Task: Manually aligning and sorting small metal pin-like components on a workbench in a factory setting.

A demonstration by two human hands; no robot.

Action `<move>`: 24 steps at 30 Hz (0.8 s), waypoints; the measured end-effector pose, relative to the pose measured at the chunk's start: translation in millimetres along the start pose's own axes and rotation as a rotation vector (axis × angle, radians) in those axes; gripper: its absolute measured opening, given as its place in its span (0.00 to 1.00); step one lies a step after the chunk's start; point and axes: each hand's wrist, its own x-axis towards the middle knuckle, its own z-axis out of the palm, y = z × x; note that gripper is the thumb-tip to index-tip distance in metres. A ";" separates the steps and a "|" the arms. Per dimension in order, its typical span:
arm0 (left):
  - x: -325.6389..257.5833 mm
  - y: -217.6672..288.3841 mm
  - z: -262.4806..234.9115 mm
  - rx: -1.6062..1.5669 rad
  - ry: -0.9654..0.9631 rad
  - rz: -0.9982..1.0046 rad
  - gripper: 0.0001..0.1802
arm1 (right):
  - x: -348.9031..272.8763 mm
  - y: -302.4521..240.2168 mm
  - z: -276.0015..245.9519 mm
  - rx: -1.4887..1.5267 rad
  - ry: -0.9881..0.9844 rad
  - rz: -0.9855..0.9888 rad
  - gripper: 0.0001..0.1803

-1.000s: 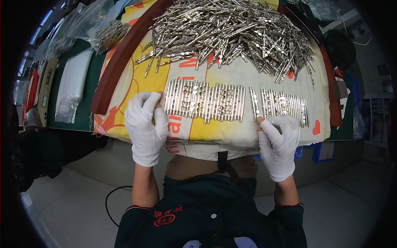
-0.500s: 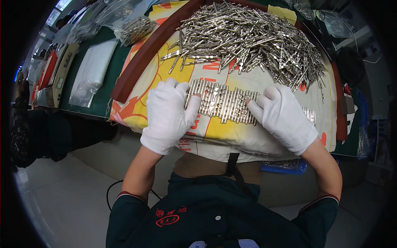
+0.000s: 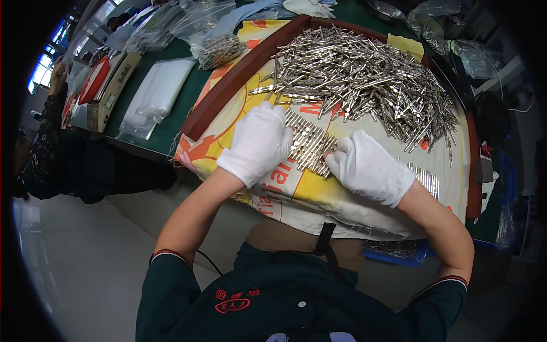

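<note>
A row of slim shiny metal rods (image 3: 310,143), lined up side by side, lies between my two hands on the patterned cloth (image 3: 293,196). My white-gloved left hand (image 3: 259,139) is curled at the row's left end. The right hand (image 3: 370,168), in a white glove too, presses the opposite end with bent fingers. Together they grip the row from both ends, and it slants down to the right. Beyond it spreads a large loose heap of similar rods (image 3: 364,77). Another aligned row of rods (image 3: 424,179) rests right of my right hand, partly hidden by it.
Dark red wooden bars (image 3: 239,82) border the cloth at left, back and right. On the green table (image 3: 128,139) at left lie a white plastic packet (image 3: 156,94) and a scale-like box (image 3: 117,94). A bag of rods (image 3: 222,50) sits behind. Another person's arm (image 3: 54,94) shows far left.
My hands have come closer together, and the row between them looks narrower and more slanted. The whole view has shifted, with the table appearing lower and further right.
</note>
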 end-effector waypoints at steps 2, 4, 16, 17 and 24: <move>4.8 2.0 -2.0 -0.020 -0.029 -0.010 0.11 | 9.5 0.5 8.9 -0.055 0.081 0.033 0.05; 7.4 1.9 -1.2 -0.016 -0.048 0.023 0.11 | 19.7 2.6 18.2 -0.057 0.158 -0.005 0.05; 22.3 25.2 -38.2 0.143 -0.461 0.105 0.35 | 41.4 4.9 26.8 0.230 0.257 0.160 0.03; 18.2 30.9 -34.6 0.166 -0.410 0.116 0.35 | 40.5 3.7 22.8 0.293 0.288 0.163 0.02; 23.7 46.7 -7.7 0.299 -0.345 0.046 0.28 | 22.5 2.2 28.8 0.266 0.291 0.208 0.15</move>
